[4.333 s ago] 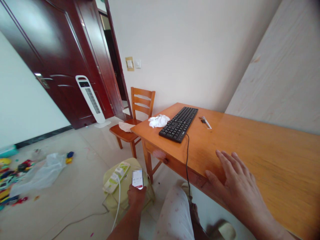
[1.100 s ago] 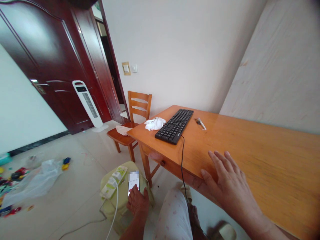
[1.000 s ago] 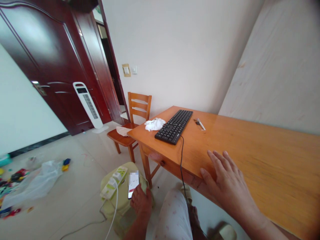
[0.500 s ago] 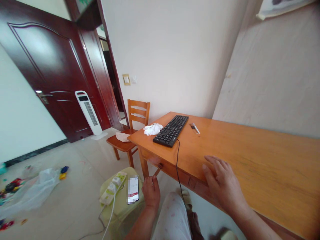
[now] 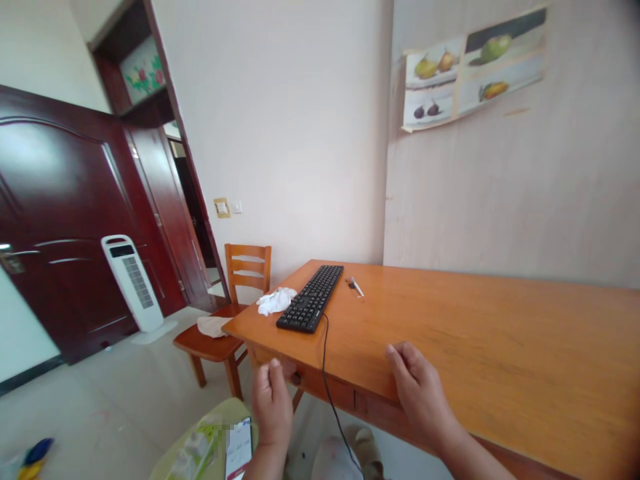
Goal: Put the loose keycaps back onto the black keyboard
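My left hand [image 5: 273,403] is curled into a loose fist, thumb up, in front of the table's left drawer; nothing shows in it. At the front edge of the wooden table [image 5: 475,333], my right hand [image 5: 420,387] has its fingers folded in and its thumb along them, with nothing visible inside. A black keyboard [image 5: 311,298] lies to the left on the tabletop, apart from both hands. Its cable [image 5: 325,373] runs over the front edge between them. Crumpled white tissue [image 5: 277,301] rests beside the keyboard, and a small white pen-like item [image 5: 357,287] lies behind it.
A wooden chair [image 5: 248,268] holding a pale cloth [image 5: 213,327] stands left of the table. Low at my left, a greenish stool [image 5: 165,460] carries a phone [image 5: 239,448] and a power strip [image 5: 193,450]. A white tower fan [image 5: 133,283] stands near the door.
My view has tilted up and turned right, showing the fruit pictures on the wall. My right hand has gone from spread fingers to curled ones. My left hand stays closed and looks raised.
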Motion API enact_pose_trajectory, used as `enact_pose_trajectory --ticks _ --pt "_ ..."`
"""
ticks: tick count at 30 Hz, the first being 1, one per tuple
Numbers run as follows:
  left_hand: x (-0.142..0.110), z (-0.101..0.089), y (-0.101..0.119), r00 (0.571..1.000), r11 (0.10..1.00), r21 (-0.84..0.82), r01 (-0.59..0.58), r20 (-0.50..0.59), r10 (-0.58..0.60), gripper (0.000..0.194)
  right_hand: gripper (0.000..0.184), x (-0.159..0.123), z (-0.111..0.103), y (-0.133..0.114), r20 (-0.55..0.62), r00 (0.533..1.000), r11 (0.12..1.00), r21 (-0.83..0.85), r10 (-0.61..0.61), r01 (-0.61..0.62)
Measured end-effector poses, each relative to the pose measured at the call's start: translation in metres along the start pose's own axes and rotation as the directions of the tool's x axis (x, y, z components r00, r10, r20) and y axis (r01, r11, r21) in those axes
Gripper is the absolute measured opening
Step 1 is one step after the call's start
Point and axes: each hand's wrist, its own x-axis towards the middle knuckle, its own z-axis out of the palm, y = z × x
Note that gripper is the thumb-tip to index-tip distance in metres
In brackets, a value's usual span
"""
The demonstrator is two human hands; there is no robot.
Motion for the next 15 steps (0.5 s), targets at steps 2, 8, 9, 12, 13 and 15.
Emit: enact_pose_trajectory --ticks 2,8,9,12,13,15 --pt "0.008 0.000 0.012 0.999 0.998 -0.038 -0.047 -0.015 0.047 0.039 0.038 0.001 0.000 0.001 -0.003 1.000 0.998 0.052 0.029 -0.028" --pt "0.032 0.006 0.032 0.988 0.985 -0.072 -0.156 -0.030 0.154 0.036 0.039 0.006 0.004 0.009 -0.022 0.993 0.977 0.183 0.114 -0.108" --pt "0.036 0.007 0.033 0.985 0.983 -0.073 -0.170 -0.026 0.168 0.036 0.040 0.007 0.005 0.010 -0.019 0.992 0.975 0.189 0.126 -0.120" --pt "0.047 0.013 0.037 0.976 0.975 -0.035 -0.219 -0.011 0.219 0.038 0.039 0.008 0.004 0.008 0.001 0.989 0.966 0.212 0.150 -0.147" --pt "0.050 0.015 0.038 0.973 0.973 -0.013 -0.232 -0.007 0.232 0.038 0.038 0.008 0.003 0.007 0.010 0.988 0.962 0.225 0.155 -0.153" --pt "0.057 0.019 0.041 0.967 0.966 0.035 -0.255 -0.001 0.255 0.038 0.037 0.008 0.002 0.004 0.028 0.986 0.953 0.254 0.163 -0.164"
